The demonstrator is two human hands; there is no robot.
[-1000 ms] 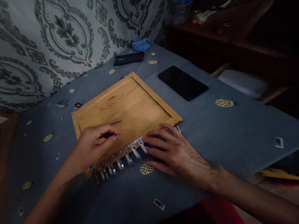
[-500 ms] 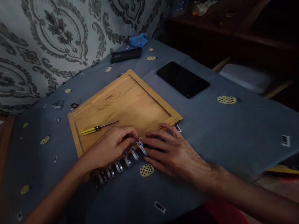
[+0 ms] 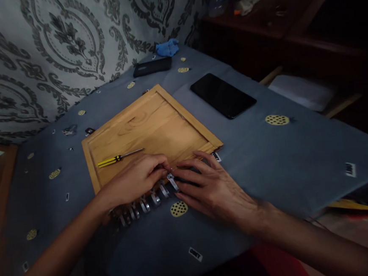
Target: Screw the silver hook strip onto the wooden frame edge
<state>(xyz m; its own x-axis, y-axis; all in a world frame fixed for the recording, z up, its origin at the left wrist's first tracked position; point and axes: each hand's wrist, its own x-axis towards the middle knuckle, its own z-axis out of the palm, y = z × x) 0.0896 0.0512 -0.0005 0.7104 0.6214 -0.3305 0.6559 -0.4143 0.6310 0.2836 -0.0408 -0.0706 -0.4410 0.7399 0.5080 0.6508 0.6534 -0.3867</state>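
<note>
A framed wooden panel point(image 3: 138, 124) lies on the blue patterned cloth. Several curved metal pieces point(image 3: 144, 205) stick out along its near edge. My left hand point(image 3: 139, 177) rests over that edge, thumb and fingertips pinched at the last metal piece point(image 3: 172, 182) on the right; what the fingertips hold is too small to make out. From the right, my right hand point(image 3: 209, 182) reaches to the same piece with its fingers spread, the fingertips at the piece and the panel's edge. A yellow and black screwdriver point(image 3: 118, 158) lies on the panel, beyond my left hand.
A black phone point(image 3: 223, 95) lies right of the panel. Behind it are a dark case point(image 3: 152, 67) and a crumpled blue item point(image 3: 167, 48). A small clear bag point(image 3: 70, 130) lies at the left. Dark wooden furniture point(image 3: 259, 42) stands at the back right.
The whole view has shifted slightly. Both hands remain at the same metal piece, with only slight finger movement.
</note>
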